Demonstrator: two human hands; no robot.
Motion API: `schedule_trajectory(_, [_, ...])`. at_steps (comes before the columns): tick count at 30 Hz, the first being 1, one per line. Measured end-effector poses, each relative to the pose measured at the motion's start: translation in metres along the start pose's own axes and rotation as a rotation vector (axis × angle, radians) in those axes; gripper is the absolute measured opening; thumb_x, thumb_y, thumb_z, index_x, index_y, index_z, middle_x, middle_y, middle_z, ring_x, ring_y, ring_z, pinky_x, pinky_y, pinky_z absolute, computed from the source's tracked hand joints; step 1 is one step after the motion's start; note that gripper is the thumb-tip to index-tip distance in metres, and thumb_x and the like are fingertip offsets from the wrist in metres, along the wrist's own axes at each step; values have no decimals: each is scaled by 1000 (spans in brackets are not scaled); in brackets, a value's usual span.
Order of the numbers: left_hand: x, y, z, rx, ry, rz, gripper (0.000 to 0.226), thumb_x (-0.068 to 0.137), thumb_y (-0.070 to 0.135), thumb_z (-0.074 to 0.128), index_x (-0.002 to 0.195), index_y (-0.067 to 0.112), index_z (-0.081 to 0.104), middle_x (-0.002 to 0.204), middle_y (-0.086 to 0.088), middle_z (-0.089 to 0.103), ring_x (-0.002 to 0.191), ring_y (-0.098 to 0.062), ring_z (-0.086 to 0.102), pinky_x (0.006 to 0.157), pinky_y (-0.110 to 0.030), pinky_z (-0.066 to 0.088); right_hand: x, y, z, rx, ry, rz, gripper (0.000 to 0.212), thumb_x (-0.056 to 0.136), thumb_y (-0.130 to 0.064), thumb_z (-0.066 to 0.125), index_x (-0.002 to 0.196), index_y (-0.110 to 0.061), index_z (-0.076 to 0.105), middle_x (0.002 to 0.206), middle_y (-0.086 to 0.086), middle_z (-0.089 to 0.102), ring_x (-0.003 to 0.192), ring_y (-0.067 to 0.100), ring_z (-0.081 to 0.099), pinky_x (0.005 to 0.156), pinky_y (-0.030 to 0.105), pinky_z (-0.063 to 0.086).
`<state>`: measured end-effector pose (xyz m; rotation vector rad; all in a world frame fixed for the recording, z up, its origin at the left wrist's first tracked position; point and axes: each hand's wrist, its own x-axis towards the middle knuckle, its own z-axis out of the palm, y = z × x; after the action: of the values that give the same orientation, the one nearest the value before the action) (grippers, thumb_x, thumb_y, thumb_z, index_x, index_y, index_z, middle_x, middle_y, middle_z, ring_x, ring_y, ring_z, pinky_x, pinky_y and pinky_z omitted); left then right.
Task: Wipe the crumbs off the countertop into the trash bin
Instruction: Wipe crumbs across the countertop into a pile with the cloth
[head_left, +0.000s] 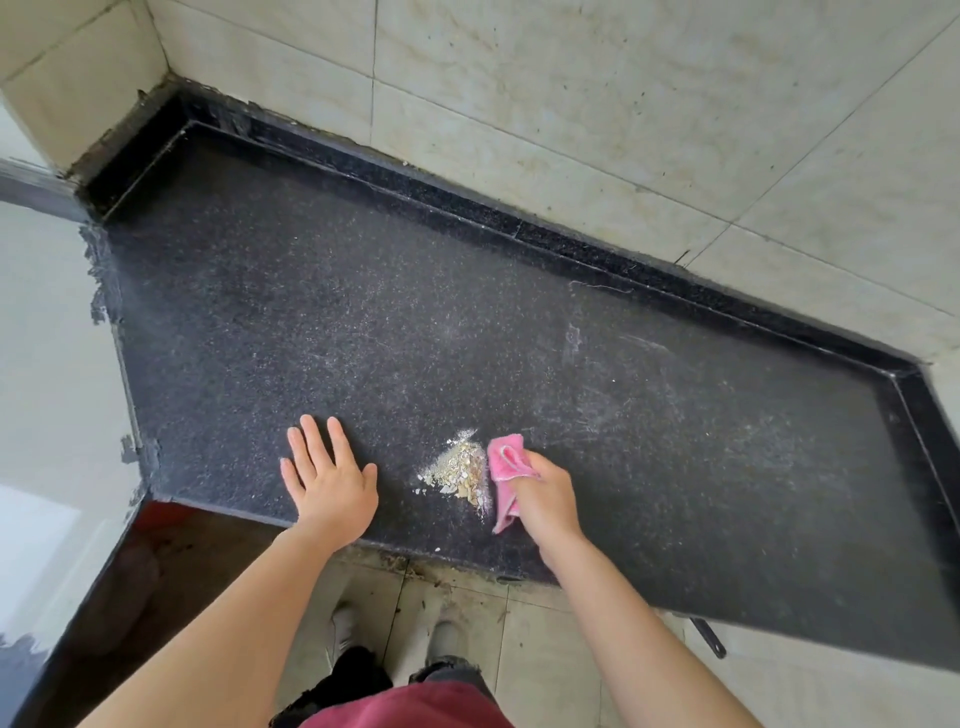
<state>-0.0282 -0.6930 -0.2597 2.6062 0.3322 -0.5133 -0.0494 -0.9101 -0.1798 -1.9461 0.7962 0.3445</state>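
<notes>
A small heap of pale yellow crumbs (461, 470) lies on the black speckled countertop (363, 322), near its front edge. My right hand (548, 493) grips a pink cloth (506, 470), which touches the right side of the heap. My left hand (327, 475) rests flat on the counter to the left of the crumbs, fingers spread, holding nothing. No trash bin is in view.
A raised black rim (519, 228) runs along the back of the counter under beige wall tiles (623, 104). Something red (166, 517) shows below the counter's front left corner. My feet stand on the dirty tiled floor (467, 608) below the front edge.
</notes>
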Motion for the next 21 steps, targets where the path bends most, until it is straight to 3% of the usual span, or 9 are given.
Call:
schedule_trajectory(5, [-21,-9,-7,-98,61,89,63,100,22,34,152,13,-1,158,-12,-18,145,-29,-18,117,-40,-9,51,-24,-27,-290,124,-27,30,94,-23,37,84,-19,65,63,7,66,40,18,64,42,19,45])
schedule_trajectory(7, [-35,-11,-5,-137,101,69,62,100,19,35,152,11,4,159,-12,-14,146,-30,-14,117,-38,-5,68,-34,-14,-393,100,-65,33,96,-25,34,87,-15,64,77,10,65,54,27,67,40,17,41])
schedule_trajectory(8, [-42,-12,-3,-135,104,69,61,100,19,35,152,11,4,159,-12,-12,147,-29,-13,117,-37,-4,71,-37,-5,-434,84,-112,35,96,-25,33,89,-16,65,87,11,62,67,30,67,48,21,46])
schedule_trajectory(10, [-55,-11,2,-115,92,78,60,100,20,33,152,11,3,160,-10,-12,147,-28,-13,118,-37,-4,70,-42,17,-532,5,-252,37,93,-14,31,97,-18,68,102,13,57,89,33,59,69,31,48])
schedule_trajectory(13, [-71,-7,6,-107,44,69,61,100,20,32,153,11,3,160,-7,-12,147,-26,-14,119,-36,-2,59,-41,37,-667,-239,-465,53,86,5,33,115,-20,69,112,15,55,101,35,55,75,30,43])
schedule_trajectory(15, [-81,0,4,-105,5,48,59,101,20,31,153,10,5,161,-7,-8,147,-26,-12,120,-36,1,53,-41,35,-706,-346,-509,53,87,4,38,119,-25,68,112,12,51,100,32,54,74,29,41])
schedule_trajectory(17, [-92,9,2,-145,-16,30,57,101,21,31,152,9,9,161,-8,-3,148,-26,-7,120,-36,4,46,-45,23,-694,-381,-588,45,86,3,41,107,-21,73,102,12,55,92,29,55,69,28,38])
schedule_trajectory(19, [-113,16,-2,-206,45,-7,56,101,20,31,152,10,11,161,-8,1,148,-26,-4,119,-37,6,33,-49,7,-668,-377,-701,34,84,1,43,94,-14,72,89,15,62,80,29,56,62,30,36])
schedule_trajectory(21, [-135,24,-5,-252,138,-44,54,100,19,31,151,10,16,160,-9,6,148,-26,1,119,-37,9,20,-53,-7,-623,-385,-783,37,84,-2,44,103,-17,72,89,16,62,75,25,55,63,29,39])
